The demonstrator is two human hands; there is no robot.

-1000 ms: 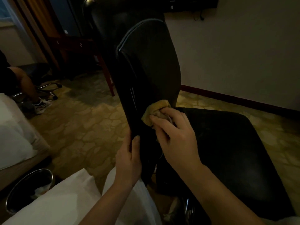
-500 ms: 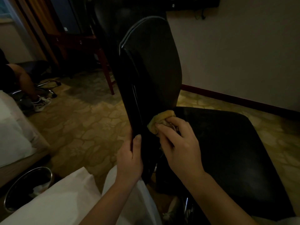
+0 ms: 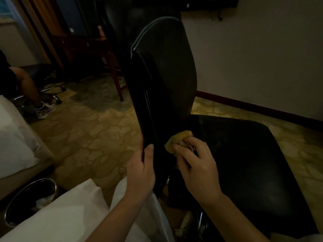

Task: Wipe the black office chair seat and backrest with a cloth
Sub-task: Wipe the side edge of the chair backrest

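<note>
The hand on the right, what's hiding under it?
A bunched yellow cloth pokes out from under the right hand, pressed where the black backrest meets the seat. The fingers cover the rest of the cloth, so its full shape is hidden.

Nothing here carries any text, label or number that can be read.

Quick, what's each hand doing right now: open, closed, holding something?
Left hand: closed round the backrest edge.
Right hand: closed on the cloth, pressing it low against the backrest.
</note>
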